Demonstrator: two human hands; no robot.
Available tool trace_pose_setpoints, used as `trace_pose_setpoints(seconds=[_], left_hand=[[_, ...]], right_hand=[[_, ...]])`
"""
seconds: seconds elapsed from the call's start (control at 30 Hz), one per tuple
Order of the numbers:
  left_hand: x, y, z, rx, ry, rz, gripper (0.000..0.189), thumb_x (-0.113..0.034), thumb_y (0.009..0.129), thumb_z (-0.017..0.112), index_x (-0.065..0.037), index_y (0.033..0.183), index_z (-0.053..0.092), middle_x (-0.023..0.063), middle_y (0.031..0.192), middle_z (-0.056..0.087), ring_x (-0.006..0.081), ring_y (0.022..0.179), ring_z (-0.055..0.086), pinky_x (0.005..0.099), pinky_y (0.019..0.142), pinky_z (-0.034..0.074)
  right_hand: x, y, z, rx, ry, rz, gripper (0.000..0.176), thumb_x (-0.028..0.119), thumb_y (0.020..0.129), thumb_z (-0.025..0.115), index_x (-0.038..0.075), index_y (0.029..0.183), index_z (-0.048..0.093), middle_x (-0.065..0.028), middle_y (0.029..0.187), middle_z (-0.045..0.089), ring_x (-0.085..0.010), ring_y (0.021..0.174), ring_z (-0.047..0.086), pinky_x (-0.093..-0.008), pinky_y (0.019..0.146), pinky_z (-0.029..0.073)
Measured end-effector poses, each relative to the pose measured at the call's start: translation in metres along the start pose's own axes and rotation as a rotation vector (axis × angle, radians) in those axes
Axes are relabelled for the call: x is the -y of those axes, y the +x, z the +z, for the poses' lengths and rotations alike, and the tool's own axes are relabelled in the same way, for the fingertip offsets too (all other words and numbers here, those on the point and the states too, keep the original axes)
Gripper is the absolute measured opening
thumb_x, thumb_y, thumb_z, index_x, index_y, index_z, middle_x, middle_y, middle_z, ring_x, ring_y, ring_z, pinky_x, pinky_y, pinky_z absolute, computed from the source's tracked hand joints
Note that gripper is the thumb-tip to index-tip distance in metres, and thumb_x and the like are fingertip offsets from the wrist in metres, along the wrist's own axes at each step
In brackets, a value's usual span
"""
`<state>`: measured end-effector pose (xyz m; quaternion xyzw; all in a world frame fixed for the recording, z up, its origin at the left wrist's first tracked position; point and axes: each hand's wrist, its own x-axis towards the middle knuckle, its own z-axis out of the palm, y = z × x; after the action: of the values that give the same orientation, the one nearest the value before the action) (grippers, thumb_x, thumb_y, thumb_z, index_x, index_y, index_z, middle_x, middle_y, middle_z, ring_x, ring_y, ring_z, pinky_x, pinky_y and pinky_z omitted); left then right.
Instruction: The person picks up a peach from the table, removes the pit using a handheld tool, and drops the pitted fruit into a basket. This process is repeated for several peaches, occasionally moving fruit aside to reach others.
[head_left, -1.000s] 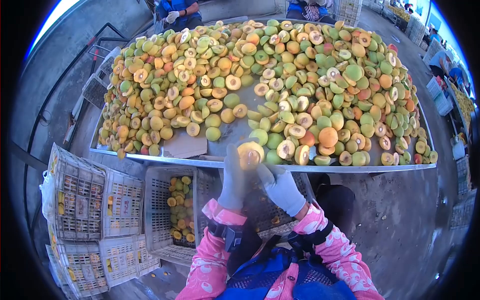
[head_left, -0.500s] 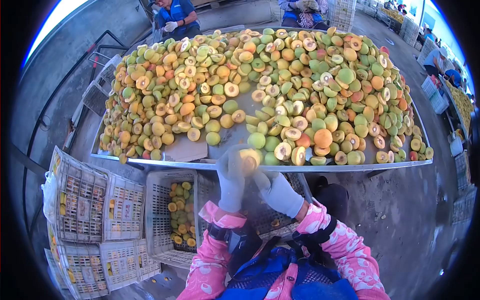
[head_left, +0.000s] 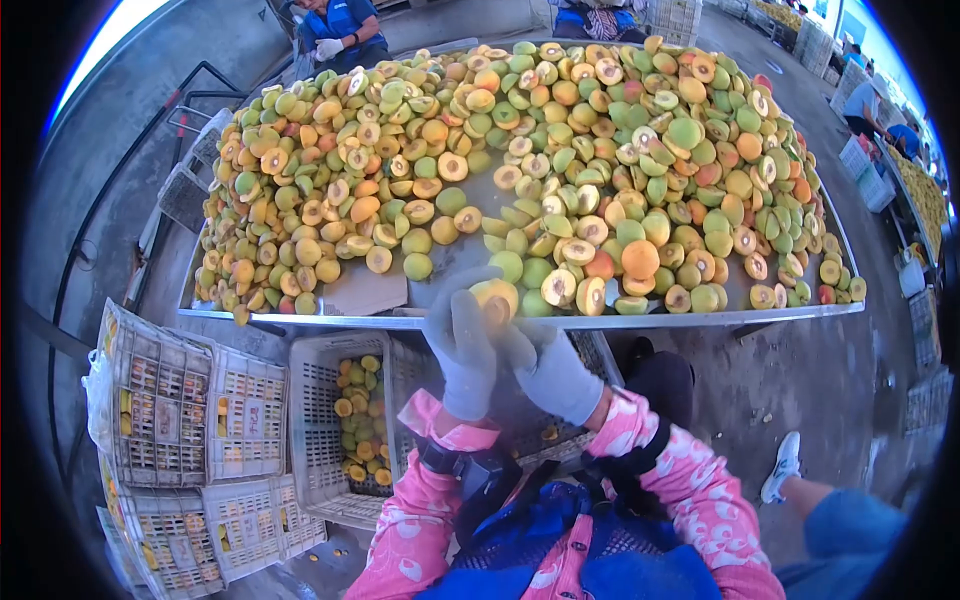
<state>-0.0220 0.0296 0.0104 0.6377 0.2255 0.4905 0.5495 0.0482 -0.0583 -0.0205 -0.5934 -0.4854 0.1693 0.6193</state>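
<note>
My left hand (head_left: pixel 462 355), in a pale glove, is closed round a halved yellow fruit (head_left: pixel 494 299) just over the table's front edge. Against the fruit's lower right side is my right hand (head_left: pixel 556 372), also gloved, its fingertips blurred and partly hidden, so its grip is unclear. Behind both hands, a metal table (head_left: pixel 700 320) carries a big heap of green, yellow and orange fruit (head_left: pixel 640 170), many pieces cut in half with brown centres showing. A piece of cardboard (head_left: pixel 365 291) lies on the table left of my hands.
Below the table's left part stands a grey crate (head_left: pixel 320 430) with fruit halves. Stacked crates (head_left: pixel 160 410) hold more at the far left. Co-workers (head_left: pixel 345 30) are across the table. A person's leg and shoe (head_left: pixel 785 468) show at the lower right.
A person's leg and shoe have come into view at the lower right. The table and heap sit slightly higher and further left in view. The fruit remains between my hands.
</note>
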Motion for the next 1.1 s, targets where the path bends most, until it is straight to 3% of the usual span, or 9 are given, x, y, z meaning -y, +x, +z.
trace_pose_setpoints(seconds=[0.1,0.17,0.23,0.33,0.57,0.67,0.87,1.07,1.1], left_hand=[[0.003,0.004,-0.015,0.194,0.229,0.050,0.022,-0.007,0.083,0.049,0.003,0.098,0.062,0.0122,0.091,0.066,0.0169,0.078,0.059,0.0285,0.071,0.047],[0.004,0.011,-0.010,0.279,0.323,0.069,0.023,-0.007,0.083,0.049,0.002,0.099,0.062,0.0118,0.091,0.066,0.0176,0.078,0.060,0.0290,0.071,0.047],[0.002,0.018,-0.008,0.349,0.526,0.372,0.031,-0.030,0.095,0.049,-0.001,0.101,0.059,0.0104,0.086,0.065,0.0212,0.077,0.061,0.0315,0.072,0.048],[0.013,0.013,0.002,0.237,0.506,0.408,0.031,-0.031,0.095,0.051,-0.002,0.101,0.059,0.0092,0.085,0.065,0.0190,0.076,0.062,0.0310,0.069,0.049],[0.016,-0.002,0.009,0.084,-0.085,-0.294,0.031,-0.023,0.097,0.047,0.001,0.088,0.064,0.0067,0.076,0.065,0.0119,0.066,0.059,0.0235,0.062,0.047],[0.014,-0.002,0.014,0.056,-0.025,-0.216,0.024,-0.007,0.088,0.046,0.002,0.080,0.066,0.0041,0.073,0.064,0.0074,0.065,0.056,0.0216,0.058,0.045],[0.036,-0.004,0.011,0.262,-0.259,-0.482,0.017,-0.007,0.089,0.047,0.000,0.091,0.062,0.0043,0.075,0.063,0.0088,0.064,0.055,0.0233,0.057,0.044],[0.077,-0.018,0.005,0.245,-0.214,-0.528,0.018,-0.005,0.083,0.055,-0.002,0.101,0.056,0.0056,0.084,0.063,0.0132,0.071,0.059,0.0276,0.058,0.047],[0.127,-0.027,-0.013,0.270,-0.294,-0.524,0.019,-0.009,0.084,0.058,-0.003,0.102,0.057,0.0070,0.085,0.064,0.0148,0.073,0.059,0.0279,0.061,0.048]], right_hand=[[-0.001,0.005,-0.024,0.276,-0.045,0.203,0.029,0.026,0.095,0.051,-0.001,0.098,0.062,-0.0177,0.077,0.064,-0.0367,0.075,0.063,-0.0400,0.067,0.048],[-0.005,0.000,-0.024,0.254,0.082,0.269,0.031,0.028,0.097,0.050,-0.001,0.094,0.062,-0.0135,0.073,0.063,-0.0292,0.071,0.062,-0.0368,0.064,0.047],[-0.005,-0.002,-0.023,0.241,0.222,0.330,0.034,0.030,0.098,0.050,-0.001,0.091,0.062,-0.0093,0.070,0.062,-0.0217,0.067,0.060,-0.0336,0.062,0.046],[0.006,0.000,-0.023,0.208,0.585,0.577,0.036,0.031,0.098,0.050,0.002,0.079,0.061,-0.0020,0.064,0.056,-0.0094,0.058,0.051,-0.0262,0.052,0.041],[0.016,-0.001,-0.036,0.531,0.795,0.964,0.053,0.055,0.096,0.038,0.009,0.077,0.052,0.0043,0.052,0.038,-0.0069,0.038,0.032,-0.0228,0.036,0.025],[0.018,-0.003,-0.039,0.560,0.958,1.092,0.057,0.063,0.094,0.036,0.011,0.076,0.048,0.0067,0.049,0.029,-0.0052,0.036,0.025,-0.0219,0.034,0.022],[-0.006,-0.018,-0.033,0.632,1.295,1.066,0.058,0.065,0.093,0.032,0.012,0.075,0.047,0.0078,0.050,0.026,-0.0043,0.035,0.021,-0.0217,0.032,0.018],[-0.033,-0.035,-0.024,0.621,1.522,0.997,0.060,0.064,0.093,0.030,0.011,0.071,0.045,0.0066,0.049,0.027,-0.0053,0.035,0.022,-0.0220,0.032,0.017],[-0.034,-0.037,-0.024,0.591,1.484,0.950,0.060,0.065,0.093,0.030,0.011,0.069,0.044,0.0063,0.049,0.028,-0.0055,0.034,0.022,-0.0221,0.032,0.017]])
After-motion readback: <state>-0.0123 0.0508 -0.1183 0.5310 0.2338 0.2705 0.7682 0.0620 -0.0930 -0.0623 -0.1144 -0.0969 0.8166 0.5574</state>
